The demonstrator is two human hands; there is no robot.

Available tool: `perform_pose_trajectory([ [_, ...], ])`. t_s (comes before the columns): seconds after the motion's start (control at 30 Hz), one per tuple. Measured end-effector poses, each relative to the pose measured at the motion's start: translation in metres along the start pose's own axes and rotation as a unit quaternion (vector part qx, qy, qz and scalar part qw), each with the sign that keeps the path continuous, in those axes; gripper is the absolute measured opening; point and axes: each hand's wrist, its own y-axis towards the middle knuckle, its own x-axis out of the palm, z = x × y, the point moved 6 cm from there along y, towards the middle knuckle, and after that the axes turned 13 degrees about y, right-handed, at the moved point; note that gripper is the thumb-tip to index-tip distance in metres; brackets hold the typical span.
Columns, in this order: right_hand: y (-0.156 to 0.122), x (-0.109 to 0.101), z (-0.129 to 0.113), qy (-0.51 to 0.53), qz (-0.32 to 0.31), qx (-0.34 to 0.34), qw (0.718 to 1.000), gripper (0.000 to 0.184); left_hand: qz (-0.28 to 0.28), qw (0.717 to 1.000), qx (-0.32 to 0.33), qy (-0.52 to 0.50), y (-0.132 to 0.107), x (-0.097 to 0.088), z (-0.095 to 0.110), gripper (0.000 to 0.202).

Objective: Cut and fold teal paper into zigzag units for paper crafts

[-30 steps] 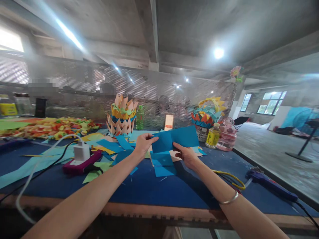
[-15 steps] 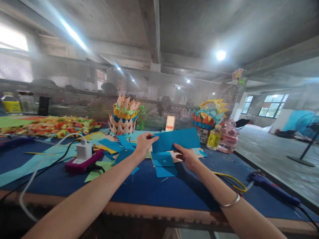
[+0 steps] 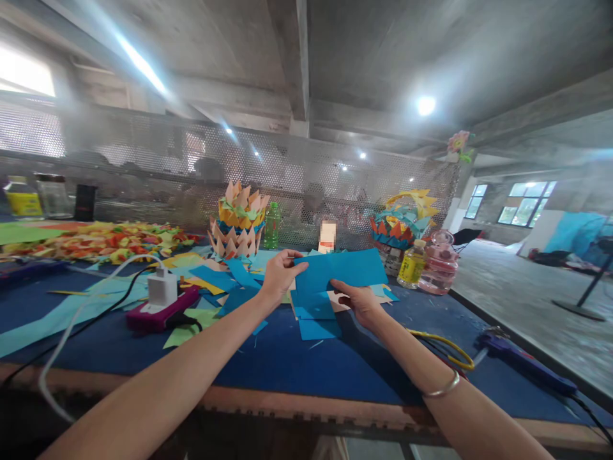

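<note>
Between my hands is a blue sheet of paper (image 3: 352, 267), raised over the table and wider than it is tall. My left hand (image 3: 280, 275) pinches its left edge between thumb and fingers. Along the lower edge, my right hand (image 3: 358, 299) grips the sheet, thumb in front and fingers behind. Below it lie more blue paper pieces (image 3: 320, 329) on the blue tabletop (image 3: 287, 370), with a pale piece partly covered. Loose blue scraps (image 3: 237, 299) are spread just left of my left hand.
A purple power strip (image 3: 163, 310) with a white charger and cables lies left. Folded-paper tiers (image 3: 237, 227) and a paper basket (image 3: 402, 220) stand at the back. Right are a yellow-labelled bottle (image 3: 410, 265), a pink bottle (image 3: 438, 265) and a blue glue gun (image 3: 527, 364).
The blue sheet's face has tilted slightly, and its lower edge hangs a bit lower over the pieces beneath. My right hand has shifted marginally left; both hands keep their grip.
</note>
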Motion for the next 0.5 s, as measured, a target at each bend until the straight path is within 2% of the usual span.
perform_pose_trajectory([
  [0.07,0.0005,-0.0015,-0.0007,0.000,0.010,0.000,1.000,0.034,-0.016,0.999,-0.017,-0.038,-0.0011,0.0008,0.0013,0.053],
  [0.13,0.0017,-0.0028,-0.0009,0.003,0.014,-0.001,1.000,0.032,-0.031,0.996,-0.049,-0.074,-0.0023,0.0021,0.0010,0.062],
  [0.27,0.0048,-0.0062,-0.0006,0.009,0.028,-0.003,1.000,0.031,-0.067,0.989,-0.077,-0.103,-0.0046,0.0073,0.0017,0.054],
  [0.4,0.0068,-0.0079,-0.0005,0.000,0.033,-0.005,0.999,0.029,-0.084,0.988,-0.057,-0.113,-0.0059,0.0102,0.0043,0.056],
  [0.5,0.0084,-0.0091,0.0005,-0.009,0.032,-0.003,0.999,0.029,-0.076,0.992,-0.040,-0.088,-0.0060,0.0086,0.0065,0.054],
])
